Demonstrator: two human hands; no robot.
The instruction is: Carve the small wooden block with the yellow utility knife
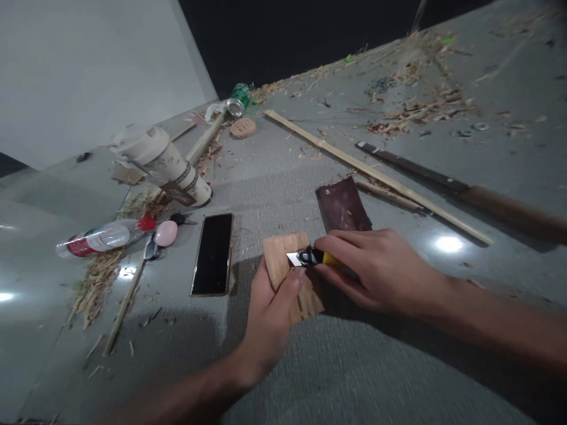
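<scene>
My left hand (268, 321) is closed around a flat piece of light wood (283, 260), thumb laid along its lower edge. A yellow-handled utility knife (310, 257) is gripped in my right hand (381, 268), and its short blade rests on the face of the wood. Both hands hover just above the grey floor (354, 366). Directly behind the wood lies a dark reddish-brown sheet of sandpaper (343, 205).
A black phone (213, 254) lies left of my hands, with keys and a pink tag (166, 233), a plastic bottle (104, 236) and a paper cup (170, 168) beyond. A long bamboo stick (376, 174), a big knife (465, 189), a can (239, 99) and wood shavings (420, 109) lie farther back.
</scene>
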